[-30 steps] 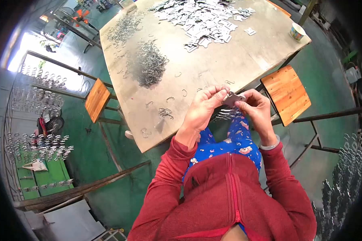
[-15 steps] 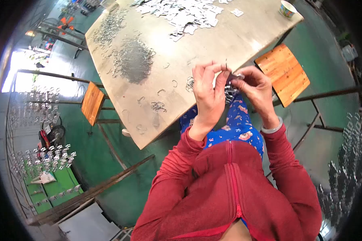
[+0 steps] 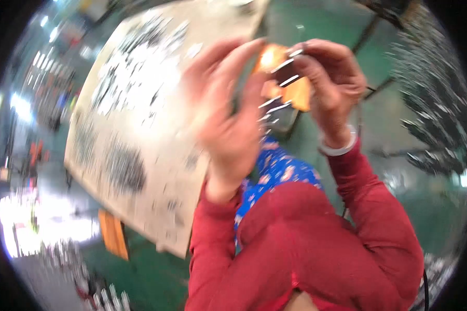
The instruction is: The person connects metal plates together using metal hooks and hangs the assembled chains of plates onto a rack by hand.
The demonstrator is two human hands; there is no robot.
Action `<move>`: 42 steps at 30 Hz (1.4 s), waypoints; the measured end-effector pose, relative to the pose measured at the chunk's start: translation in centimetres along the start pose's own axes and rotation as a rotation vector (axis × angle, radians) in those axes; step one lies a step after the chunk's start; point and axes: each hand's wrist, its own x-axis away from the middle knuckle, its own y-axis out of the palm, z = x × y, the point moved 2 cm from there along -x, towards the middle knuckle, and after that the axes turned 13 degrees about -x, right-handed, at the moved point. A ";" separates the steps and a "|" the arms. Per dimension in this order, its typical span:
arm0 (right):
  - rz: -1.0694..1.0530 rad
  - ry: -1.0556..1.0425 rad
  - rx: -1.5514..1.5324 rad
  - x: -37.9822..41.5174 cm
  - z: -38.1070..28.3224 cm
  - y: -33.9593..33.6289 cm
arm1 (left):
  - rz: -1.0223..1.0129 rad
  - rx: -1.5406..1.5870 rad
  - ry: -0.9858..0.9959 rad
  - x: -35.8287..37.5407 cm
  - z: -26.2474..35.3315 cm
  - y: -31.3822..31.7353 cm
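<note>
My right hand (image 3: 334,78) is raised with thumb and fingers pinched on a strand of small flat metal pieces (image 3: 289,80). The strand hangs slanting down and left, its shiny edges catching light, and passes close beside my left hand (image 3: 218,114). That hand is blurred by motion; its fingers are stretched, with a gap between thumb and forefinger. Whether it touches the strand's lower part is hard to make out. Both hands are above my lap, at the right edge of the table (image 3: 184,129).
On the table lie a heap of flat white-and-dark pieces (image 3: 135,78) and a dark pile of small metal hooks (image 3: 124,166). One wooden stool (image 3: 302,96) stands behind my hands, another (image 3: 113,234) at lower left. Many metal strands (image 3: 430,103) hang at the right.
The view has swung to the right, so the table sits further left. Both hands have come up and apart, and the metal strand now shows stretched out below my right hand.
</note>
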 end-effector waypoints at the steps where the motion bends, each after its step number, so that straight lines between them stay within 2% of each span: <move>1: 0.029 -0.046 -0.001 -0.7 -1.5 -0.4 | -0.012 0.051 -0.118 0.5 0.2 0.0; 3: 0.020 -0.156 0.023 -1.7 -4.0 -1.3 | -0.082 0.067 -0.252 2.7 -1.3 0.0; 5: -0.006 -0.232 0.040 -2.7 -5.3 -2.0 | -0.263 0.012 -0.324 5.2 -4.1 -0.8; 6: -0.016 -0.313 0.075 -3.9 -8.3 -3.2 | -0.349 0.229 -0.450 6.0 -4.4 1.1; 7: 0.055 -0.314 0.091 -3.9 -9.9 -3.6 | -0.418 0.323 -0.619 8.4 -6.9 1.5; 8: 0.096 -0.350 0.129 -4.4 -11.0 -3.9 | -0.523 0.400 -0.706 10.8 -10.2 2.1; 9: 0.102 -0.375 0.147 -4.9 -12.7 -4.5 | -0.617 0.345 -0.672 11.9 -10.9 2.7; 12: 0.084 -0.431 0.280 -6.0 -17.7 -6.2 | -0.886 0.402 -0.829 15.8 -15.2 3.9; 14: 0.177 -0.510 0.407 -7.0 -20.2 -6.1 | -0.908 0.382 -0.892 17.3 -17.4 3.4; 18: 0.205 -0.657 0.556 -9.4 -25.8 -8.4 | -0.891 0.319 -1.061 19.9 -22.1 2.6; 21: 0.270 -0.721 0.606 -11.1 -29.9 -11.2 | -0.969 0.432 -1.093 19.4 -22.0 1.4; 25: 0.351 -0.804 0.688 -12.4 -35.4 -15.3 | -1.075 0.495 -1.018 20.2 -23.4 0.8; 29: 0.451 -0.901 0.790 -12.6 -40.5 -17.2 | -1.082 0.474 -0.988 19.9 -23.0 0.7; 32: 0.478 -0.818 0.783 -13.2 -44.3 -18.3 | -1.077 0.482 -0.991 20.0 -23.0 0.5; 36: 0.448 -0.892 1.058 -15.1 -47.9 -18.5 | -1.075 0.496 -0.975 20.3 -23.5 0.6; 37: 0.507 -0.437 1.081 -13.3 -48.2 -14.7 | -1.069 0.492 -0.985 20.3 -23.3 0.5; 39: 0.485 -0.833 1.147 -15.0 -47.4 -14.7 | -1.068 0.488 -0.994 20.3 -23.3 0.5; 42: 0.513 -0.906 1.247 -16.3 -47.4 -14.2 | -1.066 0.501 -0.994 20.6 -23.8 0.8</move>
